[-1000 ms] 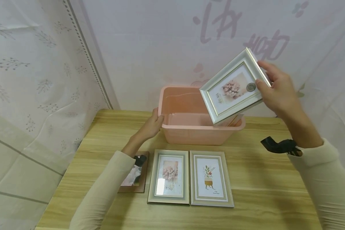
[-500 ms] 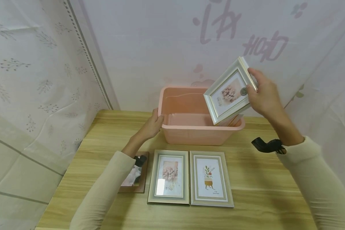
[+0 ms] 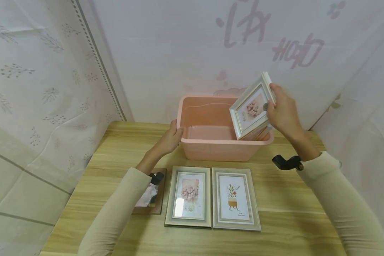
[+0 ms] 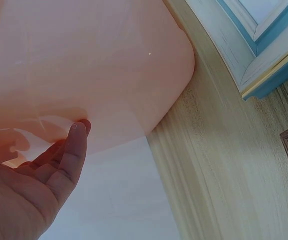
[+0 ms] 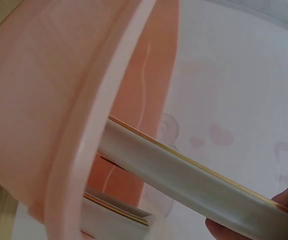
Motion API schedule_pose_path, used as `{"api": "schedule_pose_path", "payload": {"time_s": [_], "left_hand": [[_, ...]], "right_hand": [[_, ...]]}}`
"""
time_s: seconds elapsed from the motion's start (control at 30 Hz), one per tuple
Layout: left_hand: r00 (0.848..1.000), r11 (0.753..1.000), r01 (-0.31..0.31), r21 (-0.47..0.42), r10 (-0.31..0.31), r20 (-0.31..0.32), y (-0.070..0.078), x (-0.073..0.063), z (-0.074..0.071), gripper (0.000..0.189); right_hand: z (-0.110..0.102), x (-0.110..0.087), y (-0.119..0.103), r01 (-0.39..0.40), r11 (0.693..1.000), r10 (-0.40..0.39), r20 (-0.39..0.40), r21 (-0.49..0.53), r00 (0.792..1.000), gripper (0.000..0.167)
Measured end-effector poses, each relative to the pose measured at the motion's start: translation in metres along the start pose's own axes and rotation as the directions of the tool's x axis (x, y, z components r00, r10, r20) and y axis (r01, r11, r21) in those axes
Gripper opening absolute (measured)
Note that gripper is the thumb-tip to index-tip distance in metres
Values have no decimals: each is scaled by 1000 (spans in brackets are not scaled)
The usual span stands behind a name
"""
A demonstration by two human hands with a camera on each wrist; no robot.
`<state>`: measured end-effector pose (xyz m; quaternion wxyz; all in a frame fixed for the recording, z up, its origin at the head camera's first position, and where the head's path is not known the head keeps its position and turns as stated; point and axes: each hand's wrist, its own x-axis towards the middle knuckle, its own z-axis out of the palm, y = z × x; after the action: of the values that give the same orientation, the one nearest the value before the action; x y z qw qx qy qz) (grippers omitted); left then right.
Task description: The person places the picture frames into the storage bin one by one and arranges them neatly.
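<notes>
My right hand (image 3: 284,113) grips the upper right edge of a white picture frame (image 3: 250,109) with a pink flower print and a round sticker. The frame tilts, its lower part inside the right end of a pink plastic tub (image 3: 211,151). In the right wrist view, the held frame's pale edge (image 5: 183,175) crosses the tub rim (image 5: 91,120). Below it in the tub lies another pale frame (image 5: 111,220), mostly hidden. At the tub's left end my left hand (image 3: 169,138) holds the rim; the left wrist view has that hand (image 4: 49,180) against the pink wall.
On the wooden table (image 3: 284,209) before the tub lie a cream frame with flowers (image 3: 188,197) and a beige frame with a potted plant (image 3: 235,199). A brown frame (image 3: 158,202) is partly behind the left sleeve. A printed curtain (image 3: 153,53) hangs behind the tub.
My right hand has moved left and down, bringing the white picture frame steeper and further into the tub's right end. The left hand keeps its hold on the rim.
</notes>
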<state>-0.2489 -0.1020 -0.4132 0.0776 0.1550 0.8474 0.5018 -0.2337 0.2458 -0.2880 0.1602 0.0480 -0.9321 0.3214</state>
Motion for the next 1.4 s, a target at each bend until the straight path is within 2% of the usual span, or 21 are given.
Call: {"api": "schedule_pose_path", "payload": {"time_s": [0.23,0.73,1.1,1.4], "left_hand": [[1000,1000,6,-4,-6,9,2,-1,0,52],[1000,1000,6,-15,-6,8,2,-2,0,54],[1000,1000,-2,-4,2,12,0,-1,-1,55],[1000,1000,4,-7,-4,12,0,-1,-1,54]], "right_hand": [[13,0,10,31,999,-31,-6,-21,1000,57],[34,-1,25,28,997,-28,6,-71,1000,55],[42,-2,28,43,989,-40,29,-141,999,54],[52,-1,32,53,987,-51,21,-153,999,52]]}}
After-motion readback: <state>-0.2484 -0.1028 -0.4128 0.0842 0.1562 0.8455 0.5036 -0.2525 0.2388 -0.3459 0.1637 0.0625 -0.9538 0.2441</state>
